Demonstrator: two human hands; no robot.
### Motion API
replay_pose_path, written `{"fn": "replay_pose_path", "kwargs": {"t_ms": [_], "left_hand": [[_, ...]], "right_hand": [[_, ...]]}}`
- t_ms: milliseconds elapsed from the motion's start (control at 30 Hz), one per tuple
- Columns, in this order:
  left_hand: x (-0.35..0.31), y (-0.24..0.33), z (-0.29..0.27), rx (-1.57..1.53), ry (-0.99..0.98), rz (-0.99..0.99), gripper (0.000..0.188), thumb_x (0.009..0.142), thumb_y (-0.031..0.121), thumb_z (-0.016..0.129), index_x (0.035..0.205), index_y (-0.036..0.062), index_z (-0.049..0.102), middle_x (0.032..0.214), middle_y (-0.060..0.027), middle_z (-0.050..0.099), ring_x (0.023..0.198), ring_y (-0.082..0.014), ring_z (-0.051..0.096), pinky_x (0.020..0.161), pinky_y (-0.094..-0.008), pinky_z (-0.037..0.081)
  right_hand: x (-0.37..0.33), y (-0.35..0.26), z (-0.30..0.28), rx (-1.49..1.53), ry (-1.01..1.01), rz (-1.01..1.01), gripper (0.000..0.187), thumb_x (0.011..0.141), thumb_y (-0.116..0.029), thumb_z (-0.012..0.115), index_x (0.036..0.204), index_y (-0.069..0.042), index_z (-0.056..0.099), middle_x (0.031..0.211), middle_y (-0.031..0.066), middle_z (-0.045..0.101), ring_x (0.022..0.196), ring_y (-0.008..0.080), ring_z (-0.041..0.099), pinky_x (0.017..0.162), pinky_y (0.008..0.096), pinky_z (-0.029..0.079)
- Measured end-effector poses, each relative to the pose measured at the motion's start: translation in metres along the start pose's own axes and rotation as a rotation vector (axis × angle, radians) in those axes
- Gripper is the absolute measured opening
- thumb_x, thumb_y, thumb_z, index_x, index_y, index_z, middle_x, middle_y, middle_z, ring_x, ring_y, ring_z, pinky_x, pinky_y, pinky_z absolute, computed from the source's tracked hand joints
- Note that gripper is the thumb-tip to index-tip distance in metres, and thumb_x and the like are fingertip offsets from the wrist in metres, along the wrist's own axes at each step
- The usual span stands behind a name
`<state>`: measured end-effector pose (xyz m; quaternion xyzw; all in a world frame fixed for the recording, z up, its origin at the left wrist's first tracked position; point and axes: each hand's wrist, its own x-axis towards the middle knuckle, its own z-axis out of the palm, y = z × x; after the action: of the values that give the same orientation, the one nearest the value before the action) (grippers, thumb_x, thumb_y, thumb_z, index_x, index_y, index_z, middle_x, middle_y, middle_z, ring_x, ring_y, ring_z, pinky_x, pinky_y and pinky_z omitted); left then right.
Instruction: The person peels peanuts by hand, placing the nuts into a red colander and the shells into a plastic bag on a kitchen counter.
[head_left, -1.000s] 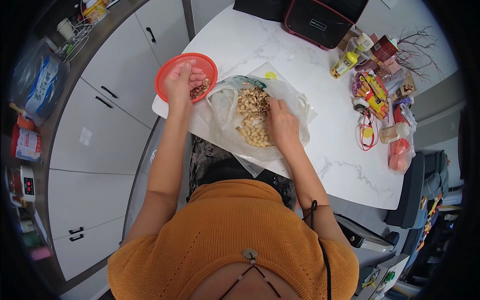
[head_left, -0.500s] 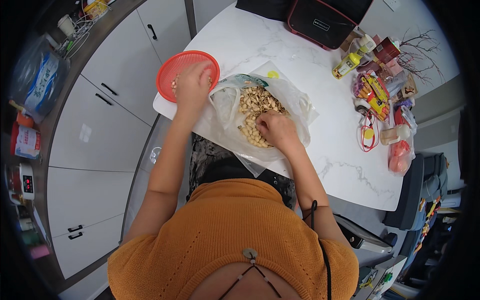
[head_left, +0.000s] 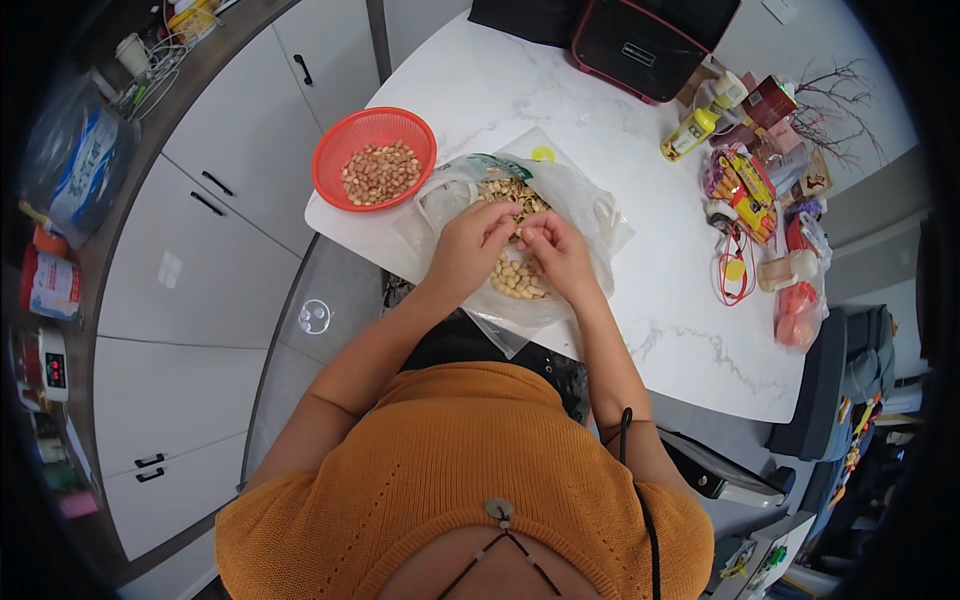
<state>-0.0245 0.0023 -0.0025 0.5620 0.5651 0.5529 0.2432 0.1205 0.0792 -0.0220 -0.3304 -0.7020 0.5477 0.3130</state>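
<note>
My left hand and my right hand meet over an open clear plastic bag full of pale peanuts in their shells. Their fingertips pinch one peanut between them. The bag lies on the white marble table. To the left of the bag stands a red mesh basket holding shelled reddish peanuts.
A black and red bag stands at the table's far side. A yellow bottle, snack packets and a red cable crowd the right edge. White cabinets run along the left. A black chair is at the right.
My left hand left the red basket and came back over the bag. Both hands have now closed together on one peanut.
</note>
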Motion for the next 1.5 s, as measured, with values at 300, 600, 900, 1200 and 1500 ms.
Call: {"fn": "replay_pose_path", "kwargs": {"t_ms": [300,600,900,1200,1500], "left_hand": [[-0.003,-0.009,0.013,-0.347,-0.022,-0.086,0.017,0.081,-0.002,0.057,0.098,-0.0038,0.058,0.086,-0.0034,0.056,0.076,-0.0076,0.056,0.067,-0.0183,0.045],[-0.006,-0.006,0.023,-0.432,0.055,-0.106,0.015,0.079,-0.003,0.059,0.094,-0.0018,0.060,0.085,-0.0021,0.055,0.071,-0.0053,0.052,0.063,-0.0171,0.042],[-0.006,-0.012,0.025,-0.390,0.052,-0.065,0.014,0.080,-0.003,0.060,0.094,-0.0026,0.060,0.087,-0.0020,0.052,0.074,-0.0060,0.052,0.066,-0.0168,0.043],[-0.006,-0.018,0.028,-0.394,0.054,-0.048,0.013,0.080,-0.003,0.060,0.093,-0.0021,0.058,0.086,-0.0017,0.053,0.073,-0.0054,0.053,0.065,-0.0168,0.043],[-0.005,-0.024,0.027,-0.331,0.049,-0.055,0.008,0.082,-0.001,0.059,0.088,-0.0010,0.055,0.080,-0.0014,0.056,0.070,-0.0045,0.052,0.063,-0.0170,0.043]], "right_hand": [[-0.002,0.006,0.004,0.678,-0.066,0.025,0.014,0.090,-0.017,0.052,0.097,-0.006,0.046,0.073,0.0037,0.056,0.043,0.0051,0.036,0.038,0.0178,0.026],[-0.005,0.003,0.003,0.628,-0.083,0.073,0.015,0.092,-0.022,0.049,0.093,-0.007,0.049,0.072,0.0006,0.052,0.046,0.0039,0.035,0.040,0.0164,0.025],[-0.006,0.004,0.002,0.595,-0.063,0.158,0.018,0.092,-0.025,0.048,0.090,-0.008,0.053,0.066,-0.0017,0.048,0.047,0.0032,0.034,0.041,0.0163,0.025],[-0.007,0.004,0.003,0.557,-0.064,0.148,0.022,0.093,-0.028,0.047,0.085,-0.009,0.053,0.063,-0.0031,0.047,0.045,0.0026,0.033,0.040,0.0162,0.023],[-0.008,0.004,0.005,0.519,-0.092,0.111,0.019,0.093,-0.025,0.046,0.084,-0.009,0.050,0.064,-0.0039,0.046,0.046,0.0021,0.033,0.040,0.0156,0.023]]}}
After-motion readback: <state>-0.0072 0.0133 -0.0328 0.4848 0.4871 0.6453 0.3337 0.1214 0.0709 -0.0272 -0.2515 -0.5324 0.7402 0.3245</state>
